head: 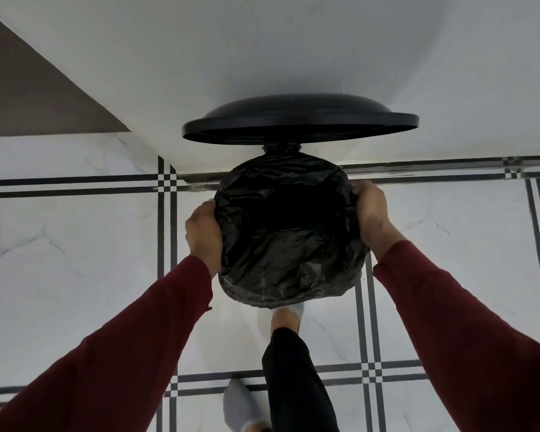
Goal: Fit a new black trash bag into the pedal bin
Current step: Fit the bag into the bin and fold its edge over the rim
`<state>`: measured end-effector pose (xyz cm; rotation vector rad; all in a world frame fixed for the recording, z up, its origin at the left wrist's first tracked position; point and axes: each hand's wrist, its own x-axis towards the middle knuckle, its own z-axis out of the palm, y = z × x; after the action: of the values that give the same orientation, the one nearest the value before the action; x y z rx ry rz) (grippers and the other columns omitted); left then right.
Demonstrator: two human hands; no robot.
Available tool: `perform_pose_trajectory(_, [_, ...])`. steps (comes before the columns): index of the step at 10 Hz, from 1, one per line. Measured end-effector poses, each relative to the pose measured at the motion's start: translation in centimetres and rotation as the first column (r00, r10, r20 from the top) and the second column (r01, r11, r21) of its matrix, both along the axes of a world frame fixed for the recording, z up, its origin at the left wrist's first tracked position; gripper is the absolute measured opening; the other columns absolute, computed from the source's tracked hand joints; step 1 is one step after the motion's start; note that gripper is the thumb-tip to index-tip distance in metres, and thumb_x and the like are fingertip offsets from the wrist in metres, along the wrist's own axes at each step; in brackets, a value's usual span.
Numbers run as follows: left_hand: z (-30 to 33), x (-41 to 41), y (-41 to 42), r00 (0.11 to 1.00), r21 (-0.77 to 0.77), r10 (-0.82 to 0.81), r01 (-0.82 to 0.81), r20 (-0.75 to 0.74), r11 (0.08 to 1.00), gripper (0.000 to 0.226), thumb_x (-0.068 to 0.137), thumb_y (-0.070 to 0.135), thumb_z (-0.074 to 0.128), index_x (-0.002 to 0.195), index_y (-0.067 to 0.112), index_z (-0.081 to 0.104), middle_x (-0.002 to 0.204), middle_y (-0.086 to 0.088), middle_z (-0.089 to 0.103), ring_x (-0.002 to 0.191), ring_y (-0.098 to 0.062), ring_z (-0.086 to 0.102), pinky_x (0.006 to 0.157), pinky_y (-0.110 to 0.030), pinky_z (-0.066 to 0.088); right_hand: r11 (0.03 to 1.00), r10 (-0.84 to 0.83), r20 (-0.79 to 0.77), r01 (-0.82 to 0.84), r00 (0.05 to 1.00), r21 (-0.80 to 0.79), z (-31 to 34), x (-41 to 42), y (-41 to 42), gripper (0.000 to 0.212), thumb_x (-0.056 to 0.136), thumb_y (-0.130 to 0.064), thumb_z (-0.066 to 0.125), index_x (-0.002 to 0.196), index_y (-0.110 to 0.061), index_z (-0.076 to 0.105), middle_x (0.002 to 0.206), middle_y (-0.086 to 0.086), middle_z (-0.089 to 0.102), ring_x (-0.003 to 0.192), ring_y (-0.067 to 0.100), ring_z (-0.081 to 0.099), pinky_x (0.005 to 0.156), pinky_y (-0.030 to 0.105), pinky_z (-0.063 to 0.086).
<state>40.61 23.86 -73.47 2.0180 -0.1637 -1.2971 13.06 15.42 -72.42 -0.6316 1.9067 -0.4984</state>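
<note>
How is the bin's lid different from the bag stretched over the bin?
The lid is smooth, rigid and domed; the black trash bag is crinkled and soft. The lid stands raised open with nothing touching it; the bag is gripped at its sides by the left hand and the right hand. Both are black and round.

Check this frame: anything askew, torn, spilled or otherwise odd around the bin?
Nothing stands out. The black trash bag is folded over the bin's rim all round, wrinkled but with no visible tear; the lid stands open, and the left hand and right hand grip the bag's sides.
</note>
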Motion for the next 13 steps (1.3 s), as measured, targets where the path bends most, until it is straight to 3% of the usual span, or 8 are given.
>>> perform_pose_trajectory(2, [0.5,-0.9,1.6,0.999,-0.025,0.038,-0.038,0.006,0.999,0.026,0.089,0.027,0.047,0.089,0.002,0.054,0.070,0.005,0.047,0.067,-0.016,0.043,0.062,-0.030,0.037,0.999,0.010,-0.035,-0.011,0.999,-0.033,-0.3,0.3,0.5,0.020,0.092,-0.014,0.047,0.076,-0.018,0.058,0.089,0.007,0.059,0.081,0.023,0.054,0.076,0.040,0.047])
perform_pose_trajectory(4, [3.3,-2.7,4.0,0.987,0.118,0.103,-0.117,0.122,0.986,0.033,0.096,0.054,0.046,0.114,0.036,0.067,0.143,-0.008,0.044,0.133,-0.030,0.042,0.108,-0.051,0.044,0.987,-0.123,0.095,0.112,0.988,0.115,1.3,-0.5,1.4,0.011,0.076,-0.013,0.055,0.067,-0.015,0.059,0.073,0.004,0.057,0.065,0.022,0.054,0.063,0.039,0.045])
perform_pose_trajectory(5, [4.8,-4.3,6.2,0.980,0.162,0.157,-0.176,0.123,0.971,0.047,0.098,0.059,0.045,0.142,0.044,0.045,0.151,-0.003,0.029,0.139,-0.029,0.035,0.107,-0.045,0.040,0.987,-0.163,0.128,0.160,0.978,0.030,2.4,-0.7,4.1,0.011,0.072,-0.024,0.061,0.067,-0.016,0.063,0.074,0.005,0.056,0.067,0.024,0.052,0.064,0.038,0.047])
perform_pose_trajectory(7, [5.6,-6.6,10.4,0.922,0.280,0.319,-0.254,-0.220,0.926,0.030,0.094,0.034,0.047,0.119,0.030,0.063,0.123,-0.002,0.065,0.101,-0.022,0.064,0.077,-0.040,0.051,0.968,-0.169,0.165,0.195,0.972,-0.158,1.9,0.1,9.9,0.059,0.069,-0.001,0.054,0.122,-0.023,0.067,0.134,-0.002,0.042,0.114,0.013,0.056,0.093,0.029,0.051])
perform_pose_trajectory(8, [5.8,-6.8,11.0,0.895,0.228,0.359,-0.304,-0.263,0.925,0.030,0.098,0.010,0.047,0.114,0.018,0.070,0.104,-0.003,0.073,0.087,-0.019,0.067,0.070,-0.034,0.052,0.948,-0.187,0.036,0.190,0.982,-0.254,1.7,0.2,10.8,0.050,0.077,0.002,0.050,0.111,-0.028,0.073,0.133,0.002,0.055,0.115,0.011,0.063,0.097,0.023,0.054])
perform_pose_trajectory(10, [4.8,-6.4,11.0,0.928,0.240,0.308,-0.256,-0.210,0.936,0.025,0.097,0.002,0.047,0.096,0.015,0.068,0.083,-0.001,0.063,0.070,-0.013,0.056,0.063,-0.026,0.047,0.949,-0.305,-0.060,0.298,0.951,-0.101,1.6,-0.9,11.4,0.024,0.084,-0.003,0.054,0.085,-0.016,0.074,0.077,-0.001,0.069,0.065,0.014,0.060,0.060,0.021,0.050])
perform_pose_trajectory(12, [3.5,-5.9,11.3,0.987,0.277,0.135,-0.107,-0.087,0.955,0.026,0.098,0.004,0.045,0.087,0.018,0.063,0.076,-0.006,0.046,0.057,-0.015,0.035,0.053,-0.028,0.033,0.971,-0.235,0.082,0.230,0.969,0.061,1.7,-1.7,11.2,0.027,0.079,-0.008,0.048,0.077,-0.020,0.072,0.075,0.001,0.064,0.061,0.019,0.053,0.053,0.024,0.041])
perform_pose_trajectory(13, [3.6,-5.3,11.0,0.916,0.279,0.313,-0.241,-0.252,0.930,0.020,0.098,0.003,0.047,0.084,0.008,0.059,0.080,-0.011,0.058,0.066,-0.018,0.057,0.075,-0.032,0.054,0.948,-0.306,0.210,0.278,0.929,0.153,2.6,-1.9,10.4,0.022,0.084,-0.008,0.047,0.080,-0.017,0.066,0.072,-0.001,0.057,0.060,0.018,0.049,0.049,0.023,0.043])
